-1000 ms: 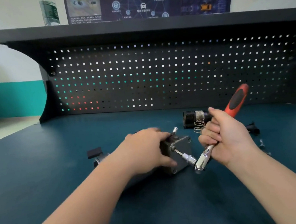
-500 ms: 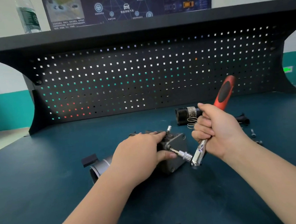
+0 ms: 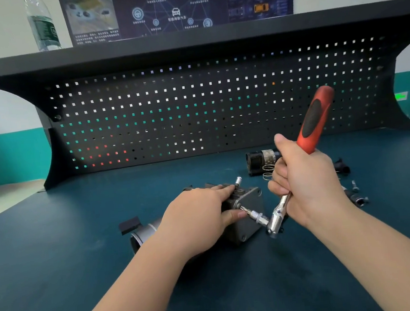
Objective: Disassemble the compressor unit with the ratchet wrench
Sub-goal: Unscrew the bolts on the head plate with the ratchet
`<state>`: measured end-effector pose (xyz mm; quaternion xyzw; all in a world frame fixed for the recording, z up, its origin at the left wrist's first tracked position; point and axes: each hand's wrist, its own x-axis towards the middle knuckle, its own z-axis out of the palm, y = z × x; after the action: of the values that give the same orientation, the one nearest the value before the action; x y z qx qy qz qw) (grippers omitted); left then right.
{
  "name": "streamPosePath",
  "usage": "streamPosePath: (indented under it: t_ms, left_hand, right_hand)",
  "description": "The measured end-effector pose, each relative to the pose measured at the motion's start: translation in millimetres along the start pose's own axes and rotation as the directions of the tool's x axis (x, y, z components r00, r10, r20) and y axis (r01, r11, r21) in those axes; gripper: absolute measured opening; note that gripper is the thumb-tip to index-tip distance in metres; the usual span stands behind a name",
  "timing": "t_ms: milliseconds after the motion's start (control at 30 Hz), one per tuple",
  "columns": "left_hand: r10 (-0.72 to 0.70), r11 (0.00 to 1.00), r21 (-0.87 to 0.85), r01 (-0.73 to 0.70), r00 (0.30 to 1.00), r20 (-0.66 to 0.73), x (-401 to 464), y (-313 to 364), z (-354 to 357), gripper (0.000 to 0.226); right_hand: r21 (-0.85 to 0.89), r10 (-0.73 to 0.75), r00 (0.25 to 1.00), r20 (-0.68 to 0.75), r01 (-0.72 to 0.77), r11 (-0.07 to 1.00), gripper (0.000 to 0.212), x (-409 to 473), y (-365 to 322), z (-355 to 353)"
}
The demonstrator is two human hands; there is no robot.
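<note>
- Over the last second the ratchet wrench (image 3: 305, 143) has swung: its red handle now stands steeper toward the pegboard (image 3: 194, 111) than it did 1 second ago, so 1 stroke on the bolt looks underway.
- The right hand (image 3: 306, 183) is clamped around the lower handle; the socket extension (image 3: 257, 216) runs into the end face of the compressor unit (image 3: 244, 209).
- The left hand (image 3: 199, 216) lies over the unit with fingers wrapped on its top and thumb on the face, pinning it to the bench (image 3: 57, 244).
- Whether the bolt has backed out at all is hard to judge from here.
- Behind the right hand lie a black cylinder (image 3: 259, 160), a spring (image 3: 268, 170) and loose bolts (image 3: 354, 186), close to the handle's arc; the near bench leaves more room.
</note>
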<state>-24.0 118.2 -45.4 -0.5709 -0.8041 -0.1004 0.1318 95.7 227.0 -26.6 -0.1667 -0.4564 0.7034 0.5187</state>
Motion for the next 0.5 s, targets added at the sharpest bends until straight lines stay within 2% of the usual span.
streamPosePath:
  t_ms: [133,367,433,500]
  left_hand:
    - [0.032,0.999,0.017,-0.033,0.999,0.034,1,-2,-2,0.059]
    - [-0.005,1.000,-0.023,0.007,0.999,0.054,2,-2,0,0.060]
    - [-0.011,1.000,-0.021,0.012,0.999,0.036,2,-1,1,0.058]
    - [-0.031,1.000,-0.003,0.031,0.999,0.025,1,1,1,0.053]
  right_hand:
    - [-0.070,-0.103,0.993,0.065,0.108,0.992,0.038,-10,-4,8]
    - [-0.017,-0.186,0.943,0.274,0.199,0.980,0.021,-15,-12,22]
    - [-0.057,-0.196,0.924,0.328,0.227,0.972,0.019,-17,-11,32]
    - [-0.165,-0.256,0.878,0.405,0.345,0.924,0.029,-21,-9,38]
